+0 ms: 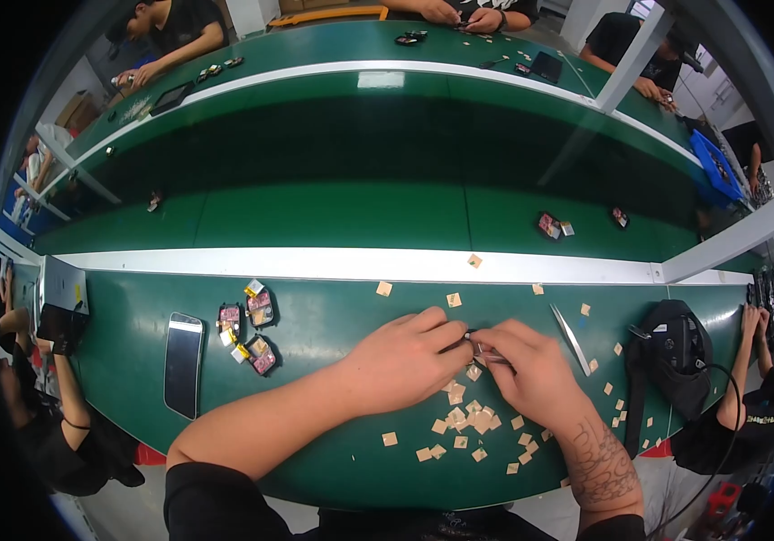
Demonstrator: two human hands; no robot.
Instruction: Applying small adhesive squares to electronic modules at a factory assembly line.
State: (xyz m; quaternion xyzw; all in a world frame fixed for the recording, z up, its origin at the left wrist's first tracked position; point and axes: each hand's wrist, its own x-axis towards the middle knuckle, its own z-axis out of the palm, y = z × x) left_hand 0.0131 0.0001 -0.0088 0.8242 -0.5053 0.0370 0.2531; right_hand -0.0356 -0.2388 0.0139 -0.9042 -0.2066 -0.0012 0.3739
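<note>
My left hand (412, 359) is closed, its fingertips pinching a small dark piece that they mostly hide. Close against it, my right hand (524, 371) is closed on a thin metal tool (494, 359), only partly visible between the fingers. Just below both hands lies a loose heap of small tan square pieces (474, 418), with more scattered around it. A pair of silver tweezers (570, 339) rests on the green table to the right of my right hand. Left of my left forearm sit several small black-cased devices (262, 307) with pink boards and silver battery pouches.
A phone (184, 365) lies at the left, and a black bag (672, 353) with a strap stands at the right. A white rail (315, 262) crosses behind my hands. Beyond it are another green bench (333, 221), a blue bin (716, 167) and several people working.
</note>
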